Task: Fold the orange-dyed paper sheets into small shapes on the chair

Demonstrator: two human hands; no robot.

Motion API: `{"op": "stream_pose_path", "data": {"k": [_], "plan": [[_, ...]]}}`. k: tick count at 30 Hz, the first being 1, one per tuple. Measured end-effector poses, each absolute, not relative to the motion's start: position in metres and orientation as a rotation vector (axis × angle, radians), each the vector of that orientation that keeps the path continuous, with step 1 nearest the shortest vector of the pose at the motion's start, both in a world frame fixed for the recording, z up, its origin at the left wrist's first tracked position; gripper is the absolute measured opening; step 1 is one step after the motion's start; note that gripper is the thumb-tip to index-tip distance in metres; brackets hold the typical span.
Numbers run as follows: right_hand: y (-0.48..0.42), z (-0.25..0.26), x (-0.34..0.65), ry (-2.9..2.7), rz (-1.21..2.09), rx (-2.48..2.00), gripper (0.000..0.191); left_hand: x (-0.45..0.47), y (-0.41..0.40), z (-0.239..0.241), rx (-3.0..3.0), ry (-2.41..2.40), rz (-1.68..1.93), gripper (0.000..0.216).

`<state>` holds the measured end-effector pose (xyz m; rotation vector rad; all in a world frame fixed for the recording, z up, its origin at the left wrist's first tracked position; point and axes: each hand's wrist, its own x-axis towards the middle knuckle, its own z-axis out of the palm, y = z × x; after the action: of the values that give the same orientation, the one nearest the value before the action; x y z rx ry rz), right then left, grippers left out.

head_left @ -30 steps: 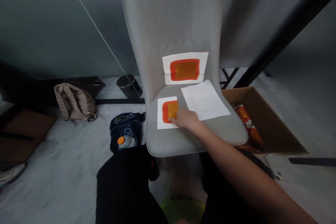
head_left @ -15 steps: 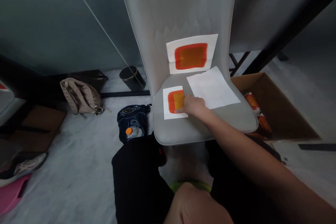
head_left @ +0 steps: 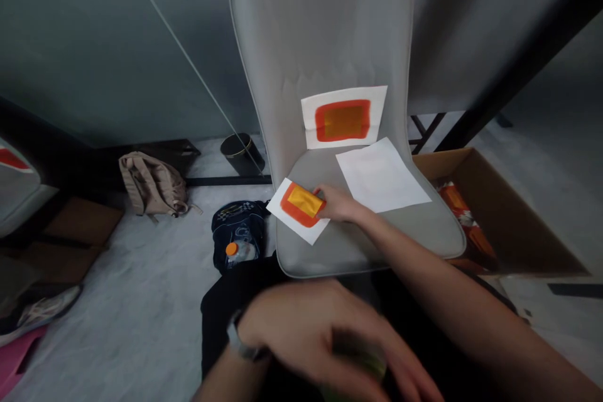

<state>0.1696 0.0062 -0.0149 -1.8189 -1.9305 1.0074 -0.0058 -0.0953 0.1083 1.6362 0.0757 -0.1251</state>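
On the seat of a grey chair (head_left: 301,257) lies a small white paper (head_left: 311,235) painted with an orange block, turned at a slant with its left corner past the seat's edge. A flat yellow rectangular piece (head_left: 304,201) covers part of the orange. My right hand (head_left: 339,204) pinches the right end of this yellow piece, fingertips partly hidden. In the foreground my left hand (head_left: 315,326), wearing a wristband, hovers blurred over my lap, fingers apart and nothing visible in them. A blank white sheet (head_left: 384,176) lies to the right of my right hand.
Another orange-painted sheet (head_left: 308,119) leans against the chair back. Right of the chair stands an open cardboard box (head_left: 522,220) with orange-and-white packets. On the floor at left are a dark bag (head_left: 235,226) with a bottle, a black bin (head_left: 242,157) and a beige backpack (head_left: 153,185).
The small painted paper has turned clockwise and shifted slightly left, with the yellow piece angled along with it. My left hand has risen from my lap and spread its fingers.
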Motion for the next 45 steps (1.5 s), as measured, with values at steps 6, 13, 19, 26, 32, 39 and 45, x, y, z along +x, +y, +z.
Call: {"op": "stream_pose_path", "data": {"k": [6,13,19,26,32,39,45], "plan": [[0.002,0.007,0.204,-2.016,1.050,-1.563,0.042,-0.023,0.011,0.045,2.554,1.109,0.538,0.051],[-0.007,-0.006,0.225,-2.342,0.427,-1.592,0.053,-0.009,0.035,-0.011,2.873,0.911,0.174,0.053],[-0.029,-0.027,0.217,-2.353,0.290,-1.460,0.049,-0.013,0.018,-0.021,2.838,0.888,0.112,0.046],[-0.067,-0.039,0.211,-2.310,0.249,-1.372,0.045,-0.036,0.005,-0.024,2.811,0.784,0.124,0.055],[-0.077,-0.053,0.217,-2.286,0.261,-1.322,0.038,-0.036,-0.007,-0.024,2.817,0.778,0.246,0.042],[-0.083,-0.059,0.216,-2.264,0.237,-1.279,0.034,-0.036,-0.010,-0.029,2.814,0.767,0.281,0.034],[-0.090,-0.061,0.213,-2.275,0.227,-1.295,0.034,-0.042,-0.005,-0.046,2.806,0.720,0.258,0.046]]}}
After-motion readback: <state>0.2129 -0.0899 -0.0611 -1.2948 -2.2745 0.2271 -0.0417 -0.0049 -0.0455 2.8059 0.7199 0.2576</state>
